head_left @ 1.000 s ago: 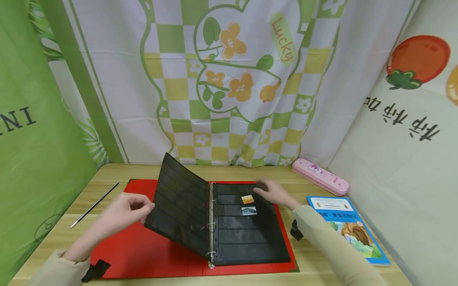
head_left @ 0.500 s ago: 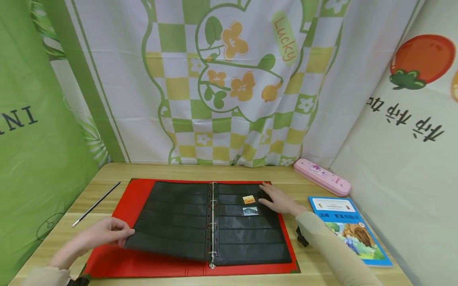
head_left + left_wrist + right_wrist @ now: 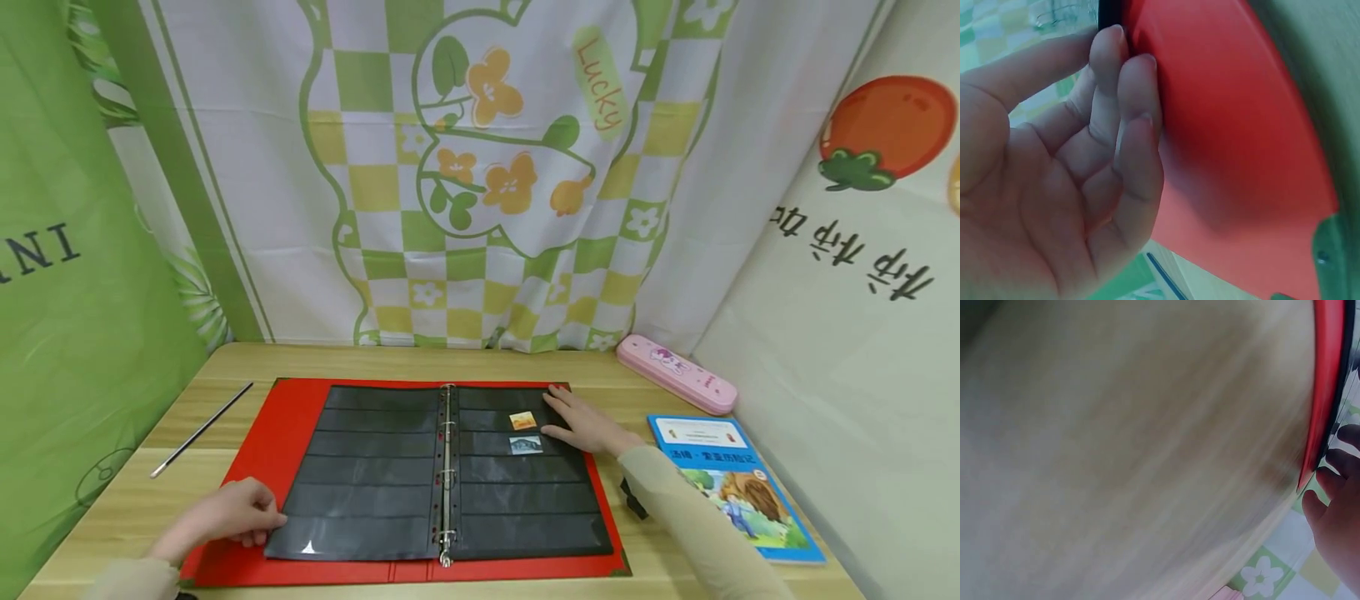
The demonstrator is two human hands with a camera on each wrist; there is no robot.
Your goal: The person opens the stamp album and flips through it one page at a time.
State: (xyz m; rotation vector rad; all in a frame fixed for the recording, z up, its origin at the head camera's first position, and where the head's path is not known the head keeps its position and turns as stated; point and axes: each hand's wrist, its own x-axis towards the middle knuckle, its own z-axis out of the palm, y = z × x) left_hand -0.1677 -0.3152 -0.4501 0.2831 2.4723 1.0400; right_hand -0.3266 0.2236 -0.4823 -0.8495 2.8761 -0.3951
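A red ring binder (image 3: 258, 442) lies open on the table, like a stamp album, with black pocket pages on both sides. The left page (image 3: 367, 462) lies nearly flat. At its lower outer corner, my left hand (image 3: 238, 515) pinches the edge between thumb and fingertips; the left wrist view shows them meeting at the black edge (image 3: 1110, 12). My right hand (image 3: 588, 423) rests, fingers spread, on the upper outer part of the right page (image 3: 525, 500). Beside it, an orange-yellow stamp (image 3: 522, 420) and a blue-grey stamp (image 3: 526, 444) sit in separate rows.
Metal rings (image 3: 447, 477) run down the binder's middle. A thin dark rod (image 3: 202, 429) lies left of it on the wooden table (image 3: 375, 360). On the right are a pink pencil case (image 3: 677, 375) and a blue picture-cover book (image 3: 738, 487). Printed curtains (image 3: 495, 275) hang behind.
My left hand has brought the raised left page down onto the left cover, moving toward me and lower. The right hand has shifted slightly outward and settled on the right page.
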